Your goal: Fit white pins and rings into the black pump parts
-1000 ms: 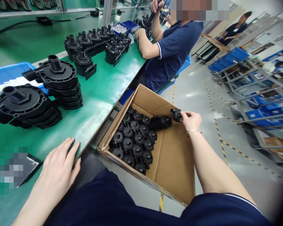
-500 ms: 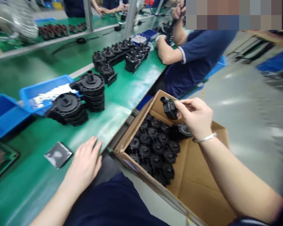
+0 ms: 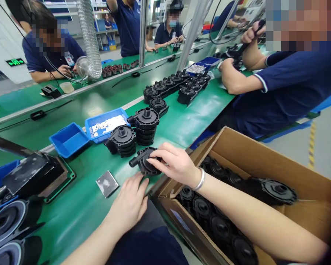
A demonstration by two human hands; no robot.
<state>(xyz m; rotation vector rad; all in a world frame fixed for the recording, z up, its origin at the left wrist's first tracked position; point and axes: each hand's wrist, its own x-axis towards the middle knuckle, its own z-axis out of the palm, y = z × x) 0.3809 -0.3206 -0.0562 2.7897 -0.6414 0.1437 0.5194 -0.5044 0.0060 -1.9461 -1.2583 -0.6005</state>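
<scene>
A round black plastic pump housing (image 3: 143, 165) with a side spout is at the near edge of the green bench. The thumb and fingers of my right hand (image 3: 179, 163) are closed on its right side. My left hand (image 3: 131, 197) lies on the bench edge just below it, fingers stretched out; whether the fingertips touch the housing I cannot tell. Behind stand two stacks of similar black housings, a left stack (image 3: 123, 141) and a taller right stack (image 3: 147, 127). A small grey square plate (image 3: 107, 184) lies left of my left hand.
An open cardboard box (image 3: 179, 222) with black housings stands below my right arm. Blue trays (image 3: 68, 138) sit along the back, one with small white parts. A black fixture (image 3: 35, 173) occupies the left. A co-worker's arm (image 3: 237, 81) rests farther along the bench.
My right hand has brought a black part from above the cardboard box over to the bench, beside my left hand. The view has swung left and up.
</scene>
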